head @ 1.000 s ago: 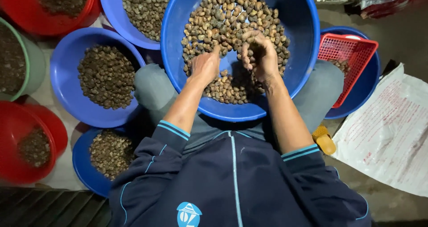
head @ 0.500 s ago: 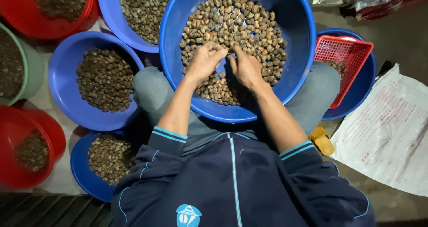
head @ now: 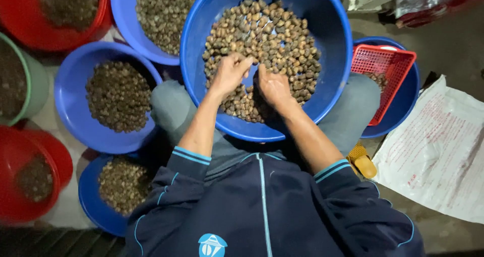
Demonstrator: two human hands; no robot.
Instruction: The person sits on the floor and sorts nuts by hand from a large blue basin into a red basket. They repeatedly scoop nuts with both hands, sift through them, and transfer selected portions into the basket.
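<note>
Both hands work in the large blue basin resting on the person's knees: left hand lies curled, fingers down on the brown nut-like pieces, right hand beside it, fingers bent into the heap; whether either grips a piece I cannot tell. Pieces look small, hard, light and loose, likely to roll, so best pinched singly or scooped by the handful.

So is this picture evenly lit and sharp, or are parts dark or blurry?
Head view: light falls brightest on the big blue basin and both hands, left hand and right hand; the red tubs at the left edge sit dimmer and softer; the bottom edge falls into shadow.
</note>
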